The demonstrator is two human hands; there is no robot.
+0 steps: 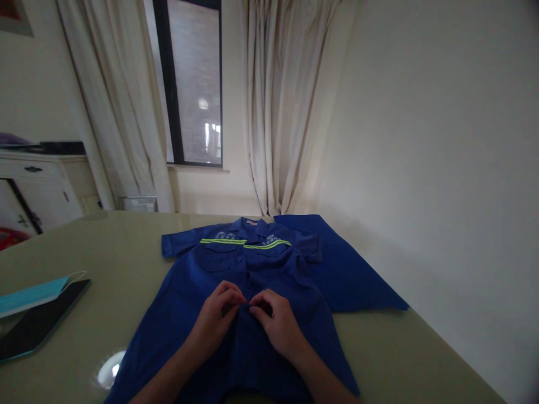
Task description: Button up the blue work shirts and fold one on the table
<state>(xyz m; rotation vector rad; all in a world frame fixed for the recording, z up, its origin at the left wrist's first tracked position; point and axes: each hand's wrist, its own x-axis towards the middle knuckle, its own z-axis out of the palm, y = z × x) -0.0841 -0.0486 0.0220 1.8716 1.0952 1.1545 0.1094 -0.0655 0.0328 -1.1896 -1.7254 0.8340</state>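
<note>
A blue short-sleeved work shirt [269, 269] lies face up, its collar away from me. Yellow-green stripes and pale lettering cross its chest. Over the middle of the front placket, my left hand [221, 311] pinches the cloth between thumb and fingers. Close beside it, my right hand [273, 317] pinches the other edge of the placket. The fingertips of both hands nearly meet, and any button between them is hidden. Higher up the placket, a small dark gap shows between the two front edges.
The shirt rests on a greenish table [126, 247]. Partly under its right side is a flat blue cloth [357, 280] by the wall. A light-blue face mask [33, 297] lies on a dark flat object [46, 322] at left. Curtains [282, 112] hang behind.
</note>
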